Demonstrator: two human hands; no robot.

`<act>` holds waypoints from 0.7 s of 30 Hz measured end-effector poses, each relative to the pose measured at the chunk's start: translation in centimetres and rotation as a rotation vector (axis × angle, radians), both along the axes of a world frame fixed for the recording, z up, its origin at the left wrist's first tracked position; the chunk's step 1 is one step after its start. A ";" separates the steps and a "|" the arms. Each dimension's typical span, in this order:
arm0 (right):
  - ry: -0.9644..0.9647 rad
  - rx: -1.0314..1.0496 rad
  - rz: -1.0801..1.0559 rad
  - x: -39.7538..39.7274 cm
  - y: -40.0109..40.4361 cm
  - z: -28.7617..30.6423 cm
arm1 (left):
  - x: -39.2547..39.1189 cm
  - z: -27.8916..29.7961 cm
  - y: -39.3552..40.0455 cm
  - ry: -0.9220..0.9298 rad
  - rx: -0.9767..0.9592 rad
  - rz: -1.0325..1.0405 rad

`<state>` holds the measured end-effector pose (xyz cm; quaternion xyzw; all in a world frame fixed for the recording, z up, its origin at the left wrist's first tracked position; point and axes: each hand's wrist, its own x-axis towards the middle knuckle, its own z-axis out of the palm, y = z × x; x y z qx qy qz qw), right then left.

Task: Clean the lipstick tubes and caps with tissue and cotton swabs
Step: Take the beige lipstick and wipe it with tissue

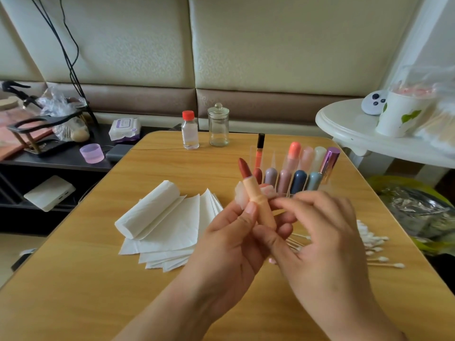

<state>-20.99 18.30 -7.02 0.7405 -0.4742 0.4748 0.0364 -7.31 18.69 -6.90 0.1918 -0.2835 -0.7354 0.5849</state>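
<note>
A: Head view: left hand (229, 239) grips an uncapped lipstick tube (258, 203), peach barrel, dark red bullet up, tilted a bit left, above the wooden table (73, 279).
B: Right hand?
A: Right hand (320, 232) is blurred, fingertips pinching a wad of tissue (267, 190) at the tube's collar. More tissue shows on the tube's left side.
B: Supplies?
A: Tissue roll (147, 212) lies on fanned tissue sheets (172, 242), left of the hands. Cotton swabs (374, 244) are scattered on the table behind the right hand.
B: Other lipsticks?
A: Standing in a clear organizer (288, 183) behind the hands, with a lip gloss (259, 151) and a purple metallic tube (330, 163).
B: Back edge?
A: Red-capped bottle (190, 130) beside a lidded glass jar (218, 126).
</note>
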 end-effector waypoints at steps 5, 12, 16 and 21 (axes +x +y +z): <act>-0.003 0.039 0.001 0.4 0.3 0.3 | 0.0 -0.1 0.1 -0.127 -0.028 0.015; -0.244 0.121 0.123 0.5 0.7 0.6 | -0.1 -0.2 0.2 -0.472 -0.111 0.198; -0.278 0.066 0.126 0.7 1.0 0.7 | -0.1 -0.2 0.2 -0.486 -0.141 0.192; -0.161 -0.053 0.093 0.5 1.0 0.6 | -0.1 -0.4 0.1 -0.427 -0.152 0.179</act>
